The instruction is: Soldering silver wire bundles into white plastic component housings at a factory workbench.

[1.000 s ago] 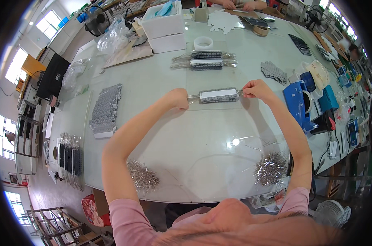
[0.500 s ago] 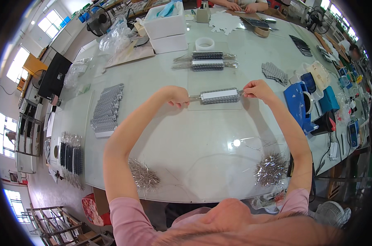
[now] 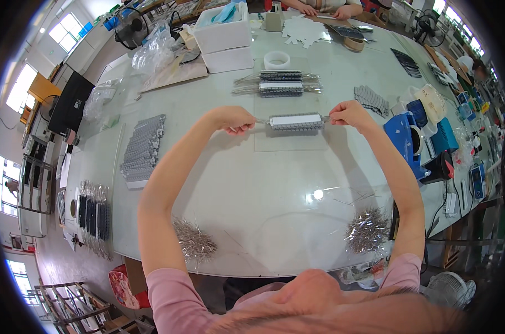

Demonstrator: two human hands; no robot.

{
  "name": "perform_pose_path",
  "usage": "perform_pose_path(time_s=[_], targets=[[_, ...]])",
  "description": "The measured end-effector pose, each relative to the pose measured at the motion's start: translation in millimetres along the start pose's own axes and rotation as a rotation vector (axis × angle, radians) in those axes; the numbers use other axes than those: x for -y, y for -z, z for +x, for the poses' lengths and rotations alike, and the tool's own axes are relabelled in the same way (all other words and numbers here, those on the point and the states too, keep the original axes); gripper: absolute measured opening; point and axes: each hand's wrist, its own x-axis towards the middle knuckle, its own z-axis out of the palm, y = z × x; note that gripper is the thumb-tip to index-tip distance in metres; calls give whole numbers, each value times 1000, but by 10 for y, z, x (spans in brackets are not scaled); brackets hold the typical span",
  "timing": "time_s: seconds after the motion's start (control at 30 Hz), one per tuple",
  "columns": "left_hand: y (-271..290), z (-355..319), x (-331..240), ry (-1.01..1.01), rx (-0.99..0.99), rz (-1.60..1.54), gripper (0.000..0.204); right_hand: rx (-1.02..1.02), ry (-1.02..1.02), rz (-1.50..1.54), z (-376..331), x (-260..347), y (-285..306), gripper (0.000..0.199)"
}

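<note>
a long grey block of stacked ribbed pieces [image 3: 296, 122], white on top, lies level and crosswise. thin wires stick out at both ends. it sits over a clear sheet on the pale table.

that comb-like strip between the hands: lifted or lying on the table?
Cannot tell for sure. The strip is level, pinched at its ends by the left hand and right hand, over the clear sheet.

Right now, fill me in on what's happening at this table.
A person holds a grey block of stacked metal pieces by its two ends, left hand and right hand, over a clear sheet. Two similar blocks lie farther back. Piles of loose metal pins sit near the table's front edge.
</note>
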Motion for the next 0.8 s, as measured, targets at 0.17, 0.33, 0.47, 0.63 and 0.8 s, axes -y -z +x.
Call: perform_pose_path(time_s=[0.17, 0.33, 0.47, 0.63, 0.8], targets=[[490, 66, -24, -47, -51, -7, 22, 13, 55, -15, 404, 307, 2, 13], [875, 369, -68, -71, -50, -43, 23, -47, 84, -111, 772, 603, 95, 12], [1079, 534, -93, -44, -42, -61, 22, -72, 53, -97, 998, 677, 93, 12], [1187, 761, -18, 4, -7, -62, 22, -76, 14, -110, 1169, 620, 33, 11], [1201, 858, 23, 19, 2, -77, 25, -64, -4, -100, 1251, 535, 20, 10]])
